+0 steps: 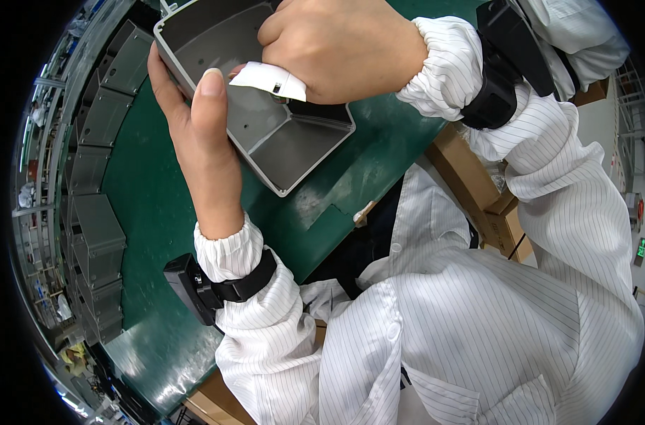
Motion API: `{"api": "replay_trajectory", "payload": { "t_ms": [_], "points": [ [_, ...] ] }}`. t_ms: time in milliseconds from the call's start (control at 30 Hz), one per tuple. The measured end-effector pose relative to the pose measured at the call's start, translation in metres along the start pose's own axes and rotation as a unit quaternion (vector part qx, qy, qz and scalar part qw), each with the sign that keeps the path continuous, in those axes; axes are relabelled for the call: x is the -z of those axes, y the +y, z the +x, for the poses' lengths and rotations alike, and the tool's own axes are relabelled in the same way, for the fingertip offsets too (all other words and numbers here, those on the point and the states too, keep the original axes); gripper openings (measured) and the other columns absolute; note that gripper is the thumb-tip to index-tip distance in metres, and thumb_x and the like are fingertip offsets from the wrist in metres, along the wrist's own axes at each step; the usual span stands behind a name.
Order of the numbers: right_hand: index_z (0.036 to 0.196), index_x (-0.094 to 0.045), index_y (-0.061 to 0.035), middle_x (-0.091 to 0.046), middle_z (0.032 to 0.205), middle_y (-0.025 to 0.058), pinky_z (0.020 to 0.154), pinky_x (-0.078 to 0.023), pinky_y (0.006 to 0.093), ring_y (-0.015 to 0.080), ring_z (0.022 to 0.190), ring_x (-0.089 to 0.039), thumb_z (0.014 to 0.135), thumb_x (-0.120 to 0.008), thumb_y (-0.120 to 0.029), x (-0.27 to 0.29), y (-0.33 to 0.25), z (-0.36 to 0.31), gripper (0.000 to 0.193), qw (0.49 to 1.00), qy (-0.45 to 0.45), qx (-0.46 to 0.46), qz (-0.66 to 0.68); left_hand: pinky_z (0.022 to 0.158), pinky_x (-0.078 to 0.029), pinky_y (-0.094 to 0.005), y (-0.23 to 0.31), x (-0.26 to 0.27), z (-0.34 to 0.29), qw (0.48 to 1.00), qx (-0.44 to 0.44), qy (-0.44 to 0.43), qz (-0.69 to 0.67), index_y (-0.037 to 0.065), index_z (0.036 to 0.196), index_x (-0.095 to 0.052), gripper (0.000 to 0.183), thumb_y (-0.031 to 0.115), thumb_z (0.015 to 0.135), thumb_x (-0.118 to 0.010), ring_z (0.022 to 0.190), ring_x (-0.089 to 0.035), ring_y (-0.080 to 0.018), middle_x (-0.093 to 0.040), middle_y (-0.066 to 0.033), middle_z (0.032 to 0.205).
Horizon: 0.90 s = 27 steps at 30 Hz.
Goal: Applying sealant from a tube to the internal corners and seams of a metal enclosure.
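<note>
A grey open box (294, 152) with a pale rim is tilted above the green table, its open side facing me. My left hand (202, 131) grips its left wall, with the thumb over the rim and the fingers along the outside. Over the box's opening, my right hand (329, 49) is closed in a fist, back of the hand upward. A thin white piece (269, 80) with a small dark mark sticks out below the fist, against the curled fingers. Its exact kind is unclear. The fist hides part of the box's inside and whatever else it may hold.
Several similar grey boxes (99, 230) stand in a row along the left side of the green table (159, 283). Cardboard boxes (471, 166) are below the table edge at right. A person's white sleeve (578, 28) shows at the upper right.
</note>
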State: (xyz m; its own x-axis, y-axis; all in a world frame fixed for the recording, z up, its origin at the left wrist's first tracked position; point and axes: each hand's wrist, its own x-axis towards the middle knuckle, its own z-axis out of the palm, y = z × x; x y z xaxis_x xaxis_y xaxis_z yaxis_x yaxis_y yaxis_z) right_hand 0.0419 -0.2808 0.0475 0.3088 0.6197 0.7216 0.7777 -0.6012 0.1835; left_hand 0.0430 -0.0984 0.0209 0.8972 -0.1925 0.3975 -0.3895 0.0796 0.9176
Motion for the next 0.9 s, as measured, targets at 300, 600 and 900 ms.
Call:
{"api": "replay_trajectory", "payload": {
  "t_ms": [300, 600, 900],
  "points": [
    [0.063, -0.071, -0.0101, -0.065, 0.065, 0.0049, 0.055, -0.052, 0.0327, 0.0230, 0.059, -0.065, 0.069, -0.072, -0.019, -0.009, 0.000, -0.006, 0.011, 0.993, -0.075, -0.027, -0.091, 0.095, -0.043, -0.0335, 0.002, -0.002, -0.003, 1.000, -0.004, -0.001, -0.001, 0.002, 0.150, -0.019, 0.087, 0.040, 0.085, -0.062, 0.106, -0.058, -0.0242, -0.052, -0.0179, 0.126],
    [0.056, -0.065, -0.0091, -0.059, 0.058, 0.0048, 0.052, -0.047, 0.0342, 0.0237, 0.054, -0.060, 0.072, -0.070, -0.019, -0.004, 0.004, -0.008, 0.019, 0.998, -0.035, -0.020, -0.049, 0.104, -0.035, -0.0353, 0.001, -0.002, -0.003, 0.999, 0.004, 0.011, 0.033, 0.003, 0.151, -0.018, 0.089, 0.041, 0.083, -0.060, 0.121, -0.048, -0.0267, -0.046, -0.0186, 0.134],
    [0.055, -0.065, -0.0090, -0.057, 0.056, 0.0045, 0.050, -0.044, 0.0340, 0.0234, 0.050, -0.057, 0.077, -0.070, -0.020, -0.004, 0.004, -0.009, 0.025, 0.999, -0.021, -0.022, -0.042, 0.104, -0.035, -0.0358, -0.002, 0.002, -0.004, 1.000, 0.004, 0.007, 0.030, 0.004, 0.152, -0.017, 0.090, 0.043, 0.083, -0.060, 0.121, -0.047, -0.0274, -0.045, -0.0189, 0.135]
  ]
}}
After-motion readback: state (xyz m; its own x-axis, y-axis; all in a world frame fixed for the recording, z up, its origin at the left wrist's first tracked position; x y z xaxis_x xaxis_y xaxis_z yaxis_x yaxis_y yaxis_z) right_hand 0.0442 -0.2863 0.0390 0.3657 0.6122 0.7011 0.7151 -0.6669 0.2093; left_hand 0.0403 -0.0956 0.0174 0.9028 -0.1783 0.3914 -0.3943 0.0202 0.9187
